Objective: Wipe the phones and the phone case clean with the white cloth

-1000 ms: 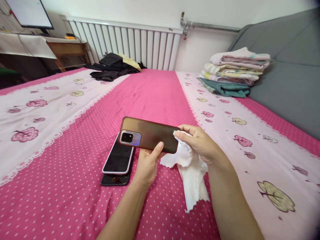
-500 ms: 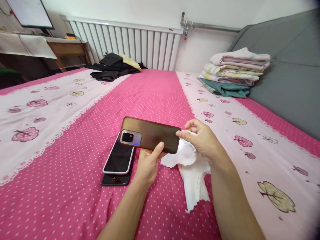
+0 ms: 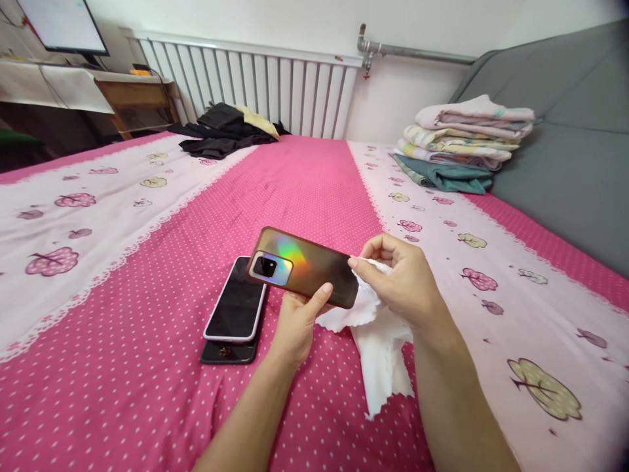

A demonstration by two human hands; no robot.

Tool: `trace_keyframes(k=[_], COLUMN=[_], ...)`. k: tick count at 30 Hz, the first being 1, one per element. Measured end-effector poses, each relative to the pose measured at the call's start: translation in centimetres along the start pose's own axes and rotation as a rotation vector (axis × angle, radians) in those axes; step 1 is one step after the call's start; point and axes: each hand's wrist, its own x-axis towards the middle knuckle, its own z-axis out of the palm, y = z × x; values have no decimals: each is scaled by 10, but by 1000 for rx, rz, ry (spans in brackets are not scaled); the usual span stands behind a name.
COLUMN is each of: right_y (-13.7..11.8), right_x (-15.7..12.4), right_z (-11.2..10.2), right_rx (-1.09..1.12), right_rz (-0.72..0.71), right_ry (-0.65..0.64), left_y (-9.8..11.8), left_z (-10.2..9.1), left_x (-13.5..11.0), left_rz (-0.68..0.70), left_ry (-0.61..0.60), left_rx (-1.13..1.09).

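My left hand grips a brown phone by its lower edge, back side up, camera at the left, with a rainbow glare on it. My right hand pinches a white cloth against the phone's right end; the rest of the cloth hangs down onto the bed. Just left of my left hand, a phone with a white rim lies screen up on top of a black phone, both on the pink dotted bedsheet.
A stack of folded linens sits at the far right by the grey headboard. Dark clothes lie at the far edge before a white radiator. A wooden desk with a screen stands far left.
The held phone has tilted and shifted slightly right, now showing a rainbow reflection. My right hand with the cloth moved from the phone's back surface to its right end.
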Motion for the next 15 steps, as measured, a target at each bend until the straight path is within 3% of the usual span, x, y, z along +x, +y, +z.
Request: trace_keyframes(k=[7,15], right_y=[-1,2], right_x=[-2,-1], right_z=[10,12], right_rx=[-50,-183], right_rz=[-40,-85], right_ry=[23,30], left_y=[-3,-3], left_z=[2,2], left_x=[-1,-1], left_rz=[-83,-57], left_ry=[10,-15], left_rx=[-10,-17])
